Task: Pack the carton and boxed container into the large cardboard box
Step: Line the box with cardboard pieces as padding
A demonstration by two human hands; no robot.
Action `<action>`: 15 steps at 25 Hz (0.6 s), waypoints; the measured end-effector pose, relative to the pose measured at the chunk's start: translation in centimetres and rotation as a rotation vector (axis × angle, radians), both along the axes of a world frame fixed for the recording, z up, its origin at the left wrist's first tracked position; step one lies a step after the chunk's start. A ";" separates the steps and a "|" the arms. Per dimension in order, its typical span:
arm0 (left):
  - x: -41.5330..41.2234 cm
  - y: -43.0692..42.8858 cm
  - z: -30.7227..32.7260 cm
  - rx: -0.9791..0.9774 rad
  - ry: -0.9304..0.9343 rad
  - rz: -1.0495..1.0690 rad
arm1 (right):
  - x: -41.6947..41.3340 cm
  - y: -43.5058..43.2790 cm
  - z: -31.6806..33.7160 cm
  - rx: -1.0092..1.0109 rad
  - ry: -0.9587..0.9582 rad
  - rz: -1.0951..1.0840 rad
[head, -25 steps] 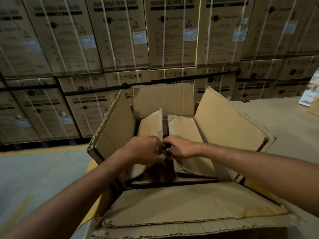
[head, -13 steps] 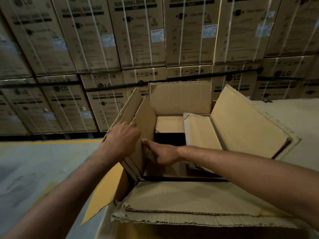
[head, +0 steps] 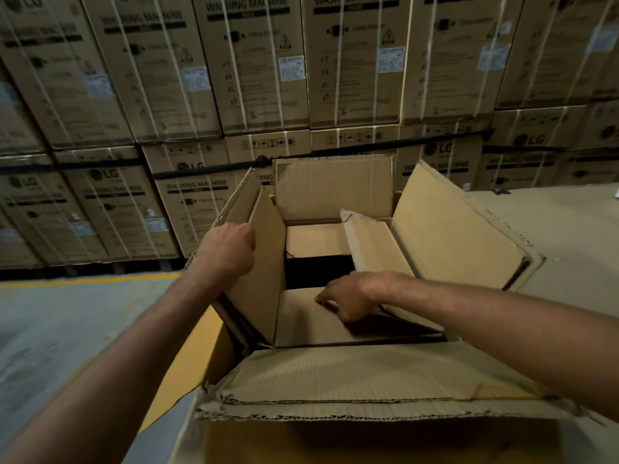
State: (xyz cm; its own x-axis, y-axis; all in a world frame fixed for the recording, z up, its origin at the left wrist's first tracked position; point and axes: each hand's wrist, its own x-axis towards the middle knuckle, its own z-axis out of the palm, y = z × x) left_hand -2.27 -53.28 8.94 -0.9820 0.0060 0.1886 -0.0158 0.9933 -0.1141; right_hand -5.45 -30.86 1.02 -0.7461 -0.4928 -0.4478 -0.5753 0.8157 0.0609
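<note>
The large cardboard box (head: 462,229) stands open in front of me, its four outer flaps spread out. A smaller carton (head: 315,239) sits inside it with its own flaps up and a dark gap in the middle. My left hand (head: 227,249) grips the top edge of the carton's left flap and holds it upright against the big box's left flap. My right hand (head: 348,296) lies inside the box, fingers pressing down on the carton's near flap, beside the slanting right flap (head: 375,246). What lies inside the carton is hidden in shadow.
A wall of strapped washing machine boxes (head: 254,61) rises close behind. Grey floor with a yellow line (head: 83,283) lies to the left. A flat cardboard surface (head: 569,236) stretches to the right. The big box's near flap (head: 368,380) lies toward me.
Both hands were together on the carton's closed flaps; the left hand pulled the left flap up and outward, the right hand moved down onto the near flap. The carton's middle now gapes open.
</note>
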 end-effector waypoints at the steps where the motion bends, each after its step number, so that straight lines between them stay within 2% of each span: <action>1: 0.9 0.7 0.1 -0.088 -0.010 0.028 | 0.2 0.3 0.0 0.011 0.032 0.026; 3: 2.2 3.0 0.5 -0.344 0.002 0.036 | 0.4 0.8 0.1 -0.002 0.087 0.069; 4: 2.2 4.3 0.5 -0.438 0.003 -0.025 | 0.6 0.9 0.4 -0.005 0.111 0.081; 5: 1.7 5.6 0.4 -0.447 -0.021 -0.121 | 0.8 0.9 0.6 0.004 0.137 0.083; 7: 0.1 7.8 -0.6 -0.235 -0.215 -0.298 | 1.3 1.2 0.9 0.038 0.217 0.083; 10: -1.6 11.0 -3.6 0.035 -0.531 -0.364 | 1.6 3.0 2.5 -0.025 0.327 0.014; 12: -1.8 13.4 -5.1 0.272 -0.636 -0.399 | 1.5 5.1 3.9 -0.105 0.337 -0.050; 15: -1.4 16.7 -5.4 0.667 -0.665 -0.489 | 1.1 8.6 6.6 -0.134 0.423 -0.144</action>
